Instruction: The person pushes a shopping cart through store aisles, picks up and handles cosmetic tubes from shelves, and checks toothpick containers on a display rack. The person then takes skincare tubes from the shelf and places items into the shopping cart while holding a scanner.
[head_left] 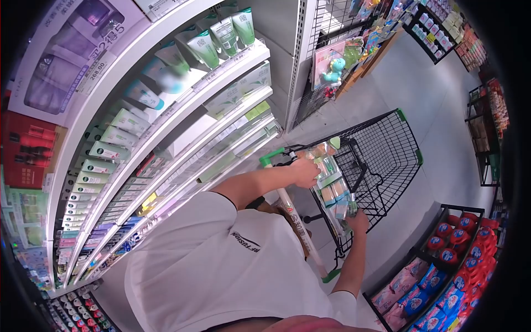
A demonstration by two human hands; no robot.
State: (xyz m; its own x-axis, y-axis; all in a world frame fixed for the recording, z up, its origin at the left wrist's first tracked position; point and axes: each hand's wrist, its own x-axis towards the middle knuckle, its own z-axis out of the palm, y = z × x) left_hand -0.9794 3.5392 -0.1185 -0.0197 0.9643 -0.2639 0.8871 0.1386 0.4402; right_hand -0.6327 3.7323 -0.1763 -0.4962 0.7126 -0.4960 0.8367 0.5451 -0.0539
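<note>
A shopping cart (381, 166) with a black wire basket and green corners stands in front of me. Between my hands lies a row of small packaged goods (332, 185), with clear, green and pale orange parts, at the cart's handle end. My left hand (305, 170) is closed at the far-left end of this row; what its fingers grip is hidden. At the other end my right hand (358, 221) is closed beside a small clear-and-green pack (352, 208), and its exact hold is unclear. The cart's pale handle bar (298, 221) runs close to my body.
Along the left, white shelves (238, 61) hold green tubes (202, 48) and boxes. A wire rack (310, 72) with hanging toys stands ahead. At lower right is a black display stand (420, 252) with red, blue and pink packs. Grey floor (381, 83) shows beyond the cart.
</note>
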